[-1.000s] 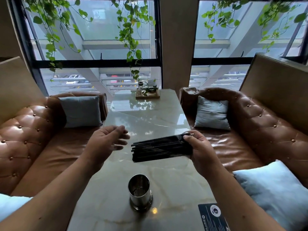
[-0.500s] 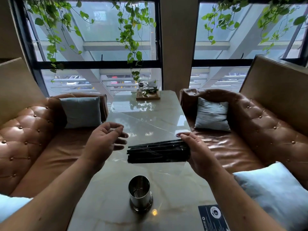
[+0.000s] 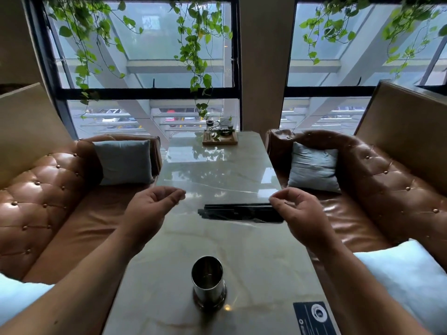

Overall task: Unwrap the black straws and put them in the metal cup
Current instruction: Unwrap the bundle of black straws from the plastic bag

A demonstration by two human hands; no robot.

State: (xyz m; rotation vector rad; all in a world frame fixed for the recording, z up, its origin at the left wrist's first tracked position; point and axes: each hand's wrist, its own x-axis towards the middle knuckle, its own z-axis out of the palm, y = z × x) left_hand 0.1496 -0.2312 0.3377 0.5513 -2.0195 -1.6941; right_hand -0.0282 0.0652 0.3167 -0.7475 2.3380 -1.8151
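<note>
— Brown tufted leather made up the two sofas, one [image 3: 48, 201] to the left of the counter and one [image 3: 391, 189] to the right. What was behind them?

— Black-framed windows [image 3: 150, 56] with green vines [image 3: 193, 44] hanging down in front of the glass. Each sofa held a grey-blue cushion at its far end, the left one [image 3: 124, 162] upright and the right one [image 3: 313, 168] leaning back. A paler cushion [image 3: 411, 281] lay on the near right.

— And the counter itself?

— Pale marble, glossy, the counter [image 3: 217, 243] ran away from the person between the sofas. A small wooden tray [image 3: 220, 139] with little pots stood at its far end. A dark printed card [image 3: 314, 317] lay flat near the close right corner.

— Where were the hands?

— Both were raised over the middle of the counter. The left hand [image 3: 152, 209] was loosely cupped with the fingers curled and held nothing; it was apart from the bundle. The right hand [image 3: 297, 211] had thumb and fingertips pinched together at the right end of the black straws [image 3: 237, 212], on the clear wrap as far as I could tell.

— How did the straws lie?

— Bundled crosswise between the two hands, still in their clear wrapping. Whether they rested on the marble or hung just above it, I could not tell.

— And the cup?

— The metal cup [image 3: 208, 281] stood upright near the person, well apart from the straws, with no straws in it.
</note>
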